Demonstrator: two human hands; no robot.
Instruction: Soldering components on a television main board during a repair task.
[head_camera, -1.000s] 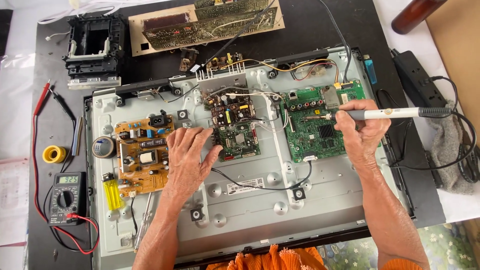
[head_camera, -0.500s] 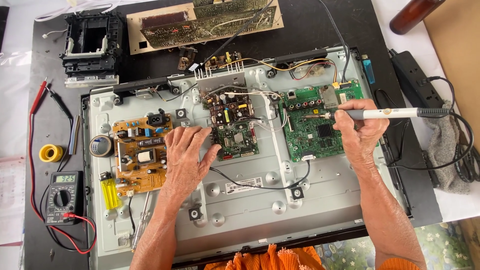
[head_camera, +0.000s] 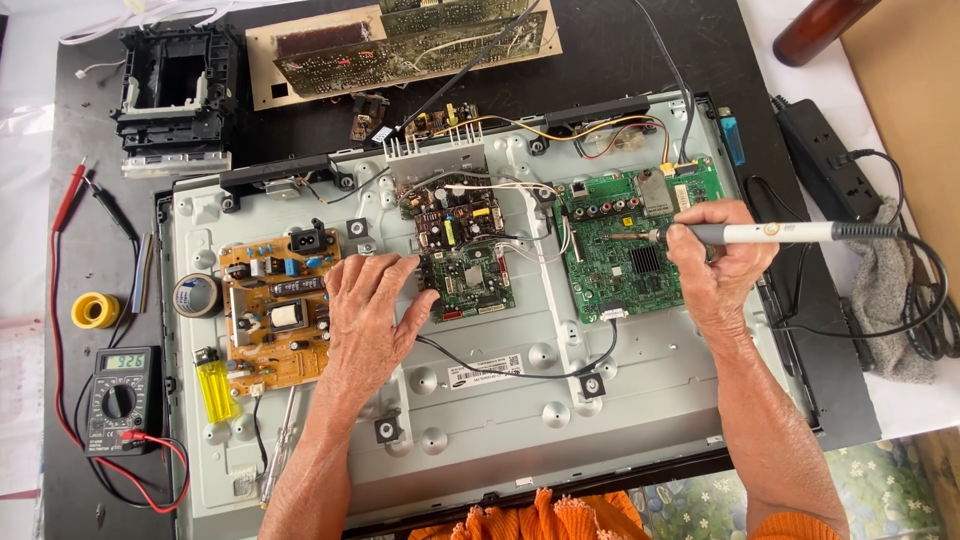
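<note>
Green main board (head_camera: 625, 250) sits bolted in the opened television chassis (head_camera: 480, 430) — stiff but fragile, best touched at its edges. Right hand (head_camera: 722, 262) pinches the light soldering iron (head_camera: 770, 233), tip on it; left hand (head_camera: 368, 315) rests open, flat, holding nothing.
</note>
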